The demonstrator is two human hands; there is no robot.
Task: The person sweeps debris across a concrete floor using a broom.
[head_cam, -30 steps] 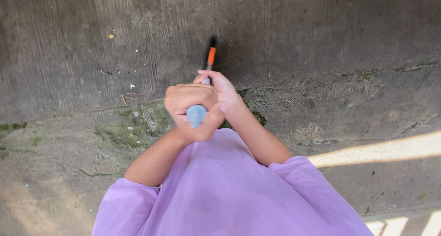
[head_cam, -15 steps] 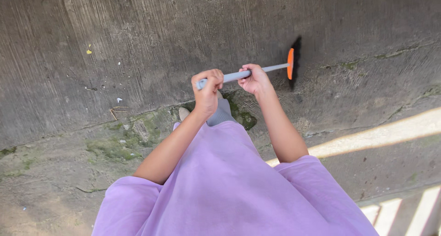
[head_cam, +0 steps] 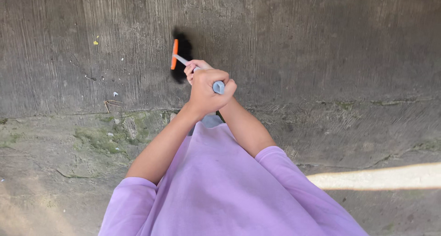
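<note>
Gripping the grey handle of a broom [head_cam: 180, 56], both hands sit stacked near the centre of the frame, just above the person's purple shirt [head_cam: 220, 190]. The left hand [head_cam: 206, 91] is clenched around the capped top end of the handle, fingers [head_cam: 212, 75] wrapped fully over it, which seems to steady the long shaft. The right hand [head_cam: 193, 69], mostly hidden behind the left, closes on the handle a little lower, nearer the head, likely to steer it. The broom's orange head with black bristles rests on the concrete floor [head_cam: 321, 43] just above and left of the hands, bristles down against the surface. Small scraps of litter [head_cam: 96, 42] lie scattered toward the upper left, well apart from the bristles. A mossy patch [head_cam: 110, 135] follows the crack at middle left.
</note>
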